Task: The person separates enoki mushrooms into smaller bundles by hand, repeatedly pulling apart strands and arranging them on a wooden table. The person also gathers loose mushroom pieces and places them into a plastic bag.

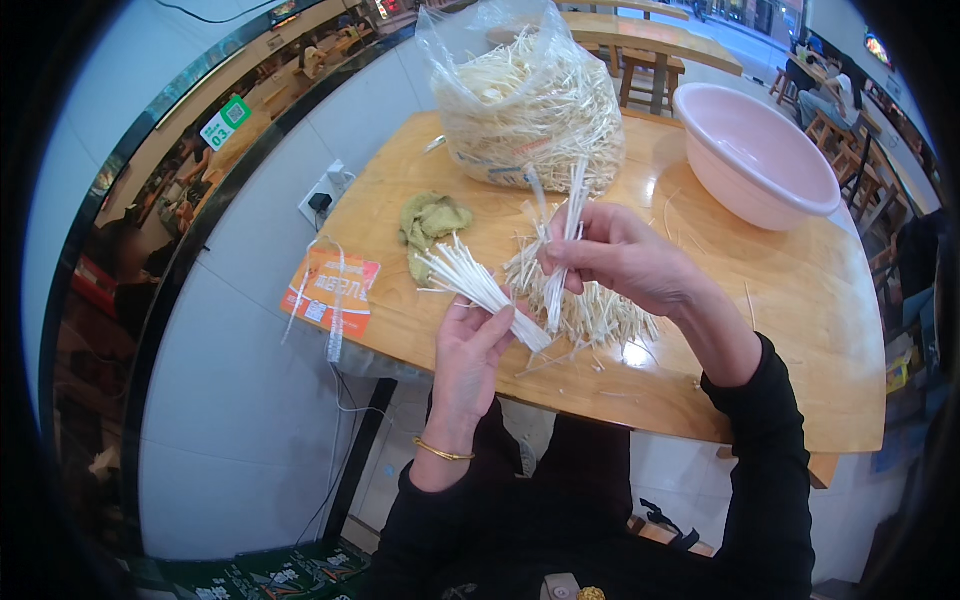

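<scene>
My left hand holds a bundle of white enoki mushrooms, its small caps pointing up and to the left. To its right, my right hand pinches a thinner bunch of enoki stems upright between thumb and fingers. Below and behind both hands, a loose pile of enoki mushrooms lies on the wooden table. At the table's far side stands a large clear plastic bag full of enoki mushrooms.
A pink plastic basin stands at the far right. A crumpled green cloth lies left of the pile. An orange printed card and a white cable are at the left edge, near a wall socket. People sit in the background.
</scene>
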Demonstrator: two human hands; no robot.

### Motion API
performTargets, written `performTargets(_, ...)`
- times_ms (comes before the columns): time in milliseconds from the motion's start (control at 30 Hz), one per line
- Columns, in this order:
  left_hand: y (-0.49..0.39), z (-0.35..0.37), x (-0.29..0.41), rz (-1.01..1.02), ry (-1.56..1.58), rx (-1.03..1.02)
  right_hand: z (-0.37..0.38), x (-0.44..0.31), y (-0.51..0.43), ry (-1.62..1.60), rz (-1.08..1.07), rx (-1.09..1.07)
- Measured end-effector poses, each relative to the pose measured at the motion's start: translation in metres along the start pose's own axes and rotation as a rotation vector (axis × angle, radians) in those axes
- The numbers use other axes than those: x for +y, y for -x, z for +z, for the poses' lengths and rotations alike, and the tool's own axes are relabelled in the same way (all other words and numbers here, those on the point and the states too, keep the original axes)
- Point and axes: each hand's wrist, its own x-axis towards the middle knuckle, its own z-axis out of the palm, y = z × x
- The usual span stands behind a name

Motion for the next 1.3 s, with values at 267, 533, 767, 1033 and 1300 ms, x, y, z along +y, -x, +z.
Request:
performTargets(267, 0.007, 0.016, -0.002, 0.066, -0.134, -0.09, 0.012, 0.023, -0.007, 0.394, 0.105, 0.035)
performTargets(533, 0.006, 0.016, 0.003, 0.035, -0.051, -0.065, 0.011, 0.032, -0.009, 0.253, 0.029, 0.045)
performTargets(767, -0.004, -0.001, 0.005, 0.036, 0.035, 0.017, 0.005, 0.018, -0.006, -0.073, 0.021, -0.044)
performTargets(1033, 0.002, 0.012, -0.001, 0.053, -0.131, -0.03, 0.007, 0.019, -0.006, 0.2, 0.093, 0.012)
performTargets(1300, 0.004, 0.016, 0.002, 0.04, -0.047, -0.033, 0.01, 0.021, -0.005, 0.234, 0.128, 0.037)
